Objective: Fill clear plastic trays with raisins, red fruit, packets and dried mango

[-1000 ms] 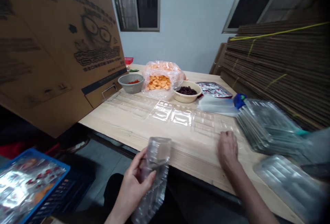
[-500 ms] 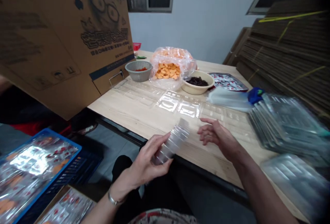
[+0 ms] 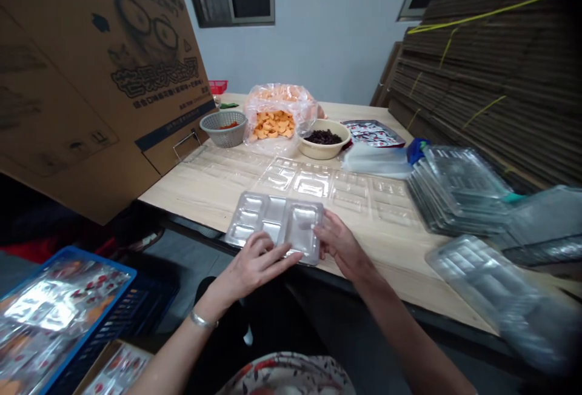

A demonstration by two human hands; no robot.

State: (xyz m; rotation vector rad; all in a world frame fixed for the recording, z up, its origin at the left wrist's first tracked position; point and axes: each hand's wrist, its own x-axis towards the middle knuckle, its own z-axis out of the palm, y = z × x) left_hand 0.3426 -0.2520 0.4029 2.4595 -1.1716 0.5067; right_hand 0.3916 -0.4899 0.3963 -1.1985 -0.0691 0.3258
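Observation:
A stack of clear plastic compartment trays (image 3: 302, 225) lies at the table's front edge, jutting slightly over it. My right hand (image 3: 339, 240) grips its right end, thumb on top and the other fingers around the side. Over the front rim rests my left hand (image 3: 261, 262), fingers apart and touching the trays from above. Just behind, a row of single clear trays (image 3: 313, 183) is laid out along the tabletop.
A large cardboard box (image 3: 104, 104) stands left. Behind the row are a grey basket (image 3: 222, 128), a bag of orange pieces (image 3: 275, 123) and a cream bowl (image 3: 321, 149). Stacked trays (image 3: 459, 189) lie right, beside flattened cartons (image 3: 459, 74). A blue crate (image 3: 131, 286) sits lower left.
The tray stack, earlier held on edge in my left hand, now lies flat at the table edge. My right hand has come left and taken its right end. The view has shifted right.

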